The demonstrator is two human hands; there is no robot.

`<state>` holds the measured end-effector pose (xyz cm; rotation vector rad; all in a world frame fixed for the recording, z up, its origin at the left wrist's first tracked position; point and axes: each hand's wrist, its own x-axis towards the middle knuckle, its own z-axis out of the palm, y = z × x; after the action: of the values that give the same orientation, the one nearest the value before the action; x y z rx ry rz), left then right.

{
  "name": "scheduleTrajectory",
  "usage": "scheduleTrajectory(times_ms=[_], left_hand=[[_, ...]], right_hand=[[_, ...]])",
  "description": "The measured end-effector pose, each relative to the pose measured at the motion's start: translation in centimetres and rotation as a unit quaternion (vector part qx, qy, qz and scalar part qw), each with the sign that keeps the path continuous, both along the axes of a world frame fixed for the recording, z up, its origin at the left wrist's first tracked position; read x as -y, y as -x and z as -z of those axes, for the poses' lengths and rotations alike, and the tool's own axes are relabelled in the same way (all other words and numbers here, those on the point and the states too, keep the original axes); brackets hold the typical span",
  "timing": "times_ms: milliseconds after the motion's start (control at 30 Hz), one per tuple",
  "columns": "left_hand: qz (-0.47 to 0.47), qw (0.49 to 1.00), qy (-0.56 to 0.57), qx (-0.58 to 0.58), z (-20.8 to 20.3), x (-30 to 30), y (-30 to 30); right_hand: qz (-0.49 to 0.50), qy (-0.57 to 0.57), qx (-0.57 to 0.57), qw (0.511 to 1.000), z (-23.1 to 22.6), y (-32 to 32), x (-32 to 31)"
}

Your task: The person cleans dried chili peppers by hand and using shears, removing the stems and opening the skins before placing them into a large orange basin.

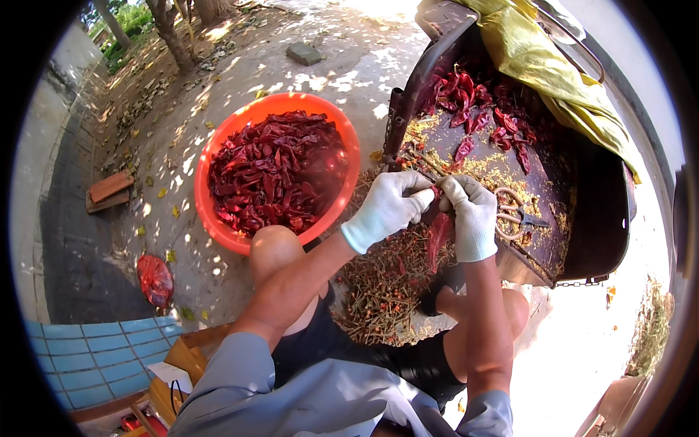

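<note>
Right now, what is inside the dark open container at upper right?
Dried red chilies, scattered yellow seeds and scissors. The yellow cloth covers part of its far right side and the right hand blocks some of the near edge; what they hide cannot be seen.

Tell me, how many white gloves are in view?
2: the left glove is on the person's left hand, the right glove on the right hand. No others show.

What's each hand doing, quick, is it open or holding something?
Left hand: closed, fingers pinched; what it grips is hard to tell.
Right hand: closed, holding a dried red pepper.
</note>
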<state>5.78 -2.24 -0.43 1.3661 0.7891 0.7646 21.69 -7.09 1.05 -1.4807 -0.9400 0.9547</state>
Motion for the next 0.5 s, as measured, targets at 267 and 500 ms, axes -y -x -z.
scheduleTrajectory(times_ms=[267, 500], left_hand=[[0.098, 0.942, 0.217, 0.237, 1.0, -1.1, 0.7], [0.081, 0.947, 0.232, 0.209, 1.1, -1.1, 0.5]], right_hand=[[0.123, -0.087, -0.044, 0.988, 0.4, -1.6, -0.8], [0.094, -0.163, 0.111, 0.976, 0.1, -0.2, -0.3]])
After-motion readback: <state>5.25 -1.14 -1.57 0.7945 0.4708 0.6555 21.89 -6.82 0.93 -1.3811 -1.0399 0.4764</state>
